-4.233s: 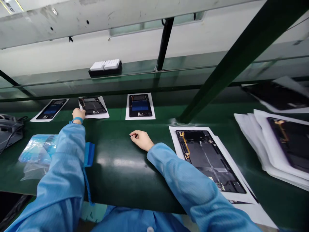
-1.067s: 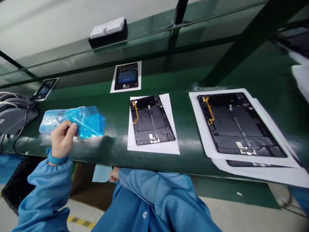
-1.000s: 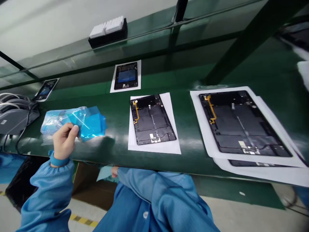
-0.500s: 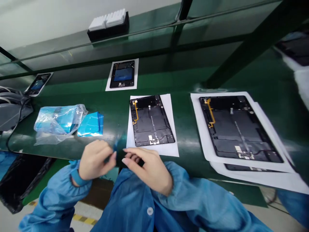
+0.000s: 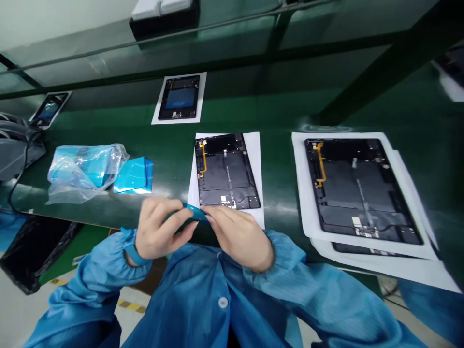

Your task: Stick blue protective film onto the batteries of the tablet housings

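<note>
Between the left hand (image 5: 159, 231) and right hand (image 5: 241, 237), both pinching it, is a bowed blue film (image 5: 195, 212), so I'd grip only its edges to dodge creases, with a tablet shell (image 5: 216, 180) just past the right hand

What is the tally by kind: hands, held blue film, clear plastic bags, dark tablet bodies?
Hands: 2 (left hand, right hand)
Held blue film: 1
Clear plastic bags: 1
Dark tablet bodies: 5, one mostly covered
Total: 9, leaving out a blurred dark shape at far right
</note>
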Tool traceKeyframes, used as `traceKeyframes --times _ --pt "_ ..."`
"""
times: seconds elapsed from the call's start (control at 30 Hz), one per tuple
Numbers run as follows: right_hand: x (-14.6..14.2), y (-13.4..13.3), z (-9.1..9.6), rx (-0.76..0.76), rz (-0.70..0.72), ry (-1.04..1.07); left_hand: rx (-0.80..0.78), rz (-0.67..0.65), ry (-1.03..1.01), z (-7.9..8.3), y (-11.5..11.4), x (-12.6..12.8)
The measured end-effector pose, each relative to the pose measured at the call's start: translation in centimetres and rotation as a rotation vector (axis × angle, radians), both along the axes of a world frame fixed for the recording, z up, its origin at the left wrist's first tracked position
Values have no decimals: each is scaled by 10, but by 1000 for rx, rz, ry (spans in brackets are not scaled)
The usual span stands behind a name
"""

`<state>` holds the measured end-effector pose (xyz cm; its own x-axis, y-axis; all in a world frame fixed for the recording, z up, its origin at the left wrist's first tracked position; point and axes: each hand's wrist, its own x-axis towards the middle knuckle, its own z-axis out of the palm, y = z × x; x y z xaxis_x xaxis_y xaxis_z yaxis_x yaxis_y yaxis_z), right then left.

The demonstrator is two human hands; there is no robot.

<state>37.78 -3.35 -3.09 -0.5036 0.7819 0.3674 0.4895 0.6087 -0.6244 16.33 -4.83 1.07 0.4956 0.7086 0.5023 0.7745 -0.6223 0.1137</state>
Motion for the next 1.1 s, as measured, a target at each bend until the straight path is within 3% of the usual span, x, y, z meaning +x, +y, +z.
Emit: traceKeyframes --times 0.07,0.13,0.2,0.37,0.43,0.53,0.63,0.77,0.93,1.1 --pt "4 2 -1 78 60 -43 54 60 95 4 0 -4" --pt "8 4 0 148 86 -51 -22 -19 131 6 3 -7" --pt "10 5 2 187 57 -24 -91 -83 72 5 7 -9" --pt "16 15 3 185 -2 69 -199 -57 -93 -1 19 -12" --pt "23 25 3 180 -38 84 -243 36 -199 -6 29 -15" --pt "38 43 3 115 -154 161 -346 351 -359 -21 46 -19" --pt "53 61 5 9 -313 238 -553 538 -61 -39 59 -12" --pt "60 78 11 33 -405 202 -718 522 370 -50 67 14" --pt "56 84 28 304 -287 148 -793 492 442 -44 74 21" --pt "56 82 40 335 -155 106 -812 457 426 -46 74 8"
